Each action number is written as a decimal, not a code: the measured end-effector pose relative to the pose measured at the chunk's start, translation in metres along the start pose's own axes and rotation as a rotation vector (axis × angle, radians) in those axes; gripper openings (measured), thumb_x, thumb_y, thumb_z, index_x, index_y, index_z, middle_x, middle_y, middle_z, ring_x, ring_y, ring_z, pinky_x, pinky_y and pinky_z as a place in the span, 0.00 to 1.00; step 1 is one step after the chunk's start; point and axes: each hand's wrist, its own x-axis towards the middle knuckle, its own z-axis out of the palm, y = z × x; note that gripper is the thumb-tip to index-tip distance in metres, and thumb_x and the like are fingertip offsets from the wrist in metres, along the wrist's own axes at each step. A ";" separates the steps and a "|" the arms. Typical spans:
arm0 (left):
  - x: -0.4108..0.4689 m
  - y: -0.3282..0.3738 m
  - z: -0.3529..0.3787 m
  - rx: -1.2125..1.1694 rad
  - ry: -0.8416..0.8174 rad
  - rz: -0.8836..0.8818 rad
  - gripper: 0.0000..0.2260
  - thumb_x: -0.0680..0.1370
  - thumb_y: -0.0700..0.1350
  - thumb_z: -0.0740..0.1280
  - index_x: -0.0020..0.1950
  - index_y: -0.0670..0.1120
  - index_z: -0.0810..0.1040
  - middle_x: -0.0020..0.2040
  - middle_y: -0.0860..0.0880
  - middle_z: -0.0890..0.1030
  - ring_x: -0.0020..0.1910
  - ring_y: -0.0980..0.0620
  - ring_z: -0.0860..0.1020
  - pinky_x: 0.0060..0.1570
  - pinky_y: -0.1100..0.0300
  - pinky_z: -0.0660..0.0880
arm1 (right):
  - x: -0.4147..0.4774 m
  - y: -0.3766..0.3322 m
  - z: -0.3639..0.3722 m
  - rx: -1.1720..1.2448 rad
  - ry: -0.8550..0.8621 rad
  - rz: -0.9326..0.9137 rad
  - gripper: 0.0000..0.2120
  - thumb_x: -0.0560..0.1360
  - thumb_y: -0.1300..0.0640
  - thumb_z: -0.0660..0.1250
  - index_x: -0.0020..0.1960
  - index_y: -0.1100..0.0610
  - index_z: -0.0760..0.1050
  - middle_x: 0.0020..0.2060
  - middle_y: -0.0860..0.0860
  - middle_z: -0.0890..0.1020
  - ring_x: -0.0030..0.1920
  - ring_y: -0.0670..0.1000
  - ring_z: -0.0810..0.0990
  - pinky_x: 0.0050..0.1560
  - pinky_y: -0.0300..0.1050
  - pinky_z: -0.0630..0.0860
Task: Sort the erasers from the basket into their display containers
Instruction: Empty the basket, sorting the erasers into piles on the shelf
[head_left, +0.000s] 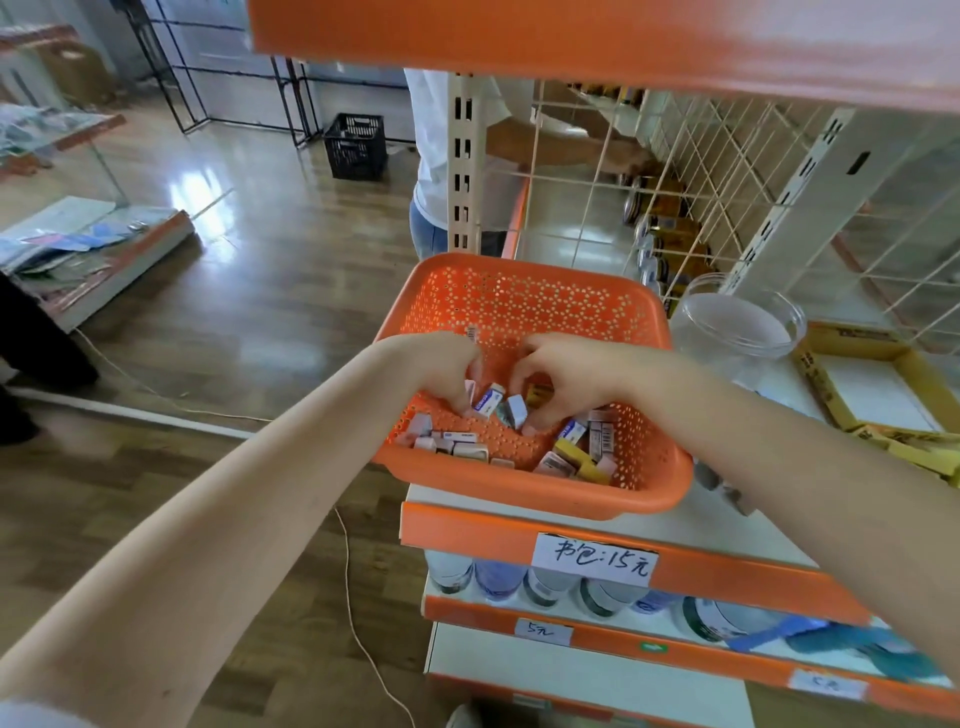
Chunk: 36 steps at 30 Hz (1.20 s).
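So there's this orange perforated plastic basket sitting on the white shelf with an orange front edge, and a loose pile of small wrapped erasers in the near half of it: little blocks in white-and-blue, pink and yellow sleeves, some showing barcodes. Too jumbled for an exact count, easily over a dozen. Both hands are down in the pile. The left hand has its fingers curled down among the erasers; can't tell if it's actually got one. The right hand is pinching a white-and-blue eraser. One empty clear round plastic jar and one open yellow cardboard box stand right of the basket.
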 end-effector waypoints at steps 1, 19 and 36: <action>0.001 0.000 0.000 0.012 0.010 0.012 0.22 0.71 0.46 0.75 0.62 0.48 0.73 0.55 0.49 0.77 0.53 0.49 0.76 0.52 0.55 0.73 | 0.002 0.000 0.001 -0.006 0.009 -0.013 0.20 0.66 0.45 0.75 0.56 0.48 0.77 0.51 0.50 0.71 0.51 0.51 0.71 0.51 0.47 0.73; -0.028 0.070 -0.052 -0.447 0.495 0.336 0.11 0.77 0.42 0.67 0.58 0.49 0.75 0.45 0.53 0.80 0.29 0.64 0.76 0.22 0.71 0.68 | -0.081 0.040 -0.037 0.691 0.725 0.305 0.19 0.68 0.59 0.76 0.54 0.54 0.70 0.49 0.46 0.79 0.45 0.41 0.79 0.48 0.31 0.74; 0.051 0.214 -0.009 0.207 0.099 0.598 0.24 0.72 0.44 0.72 0.64 0.51 0.67 0.54 0.50 0.77 0.45 0.51 0.74 0.49 0.53 0.75 | -0.204 0.106 0.054 0.445 0.473 0.717 0.23 0.74 0.54 0.70 0.68 0.51 0.71 0.55 0.51 0.79 0.50 0.48 0.75 0.51 0.36 0.68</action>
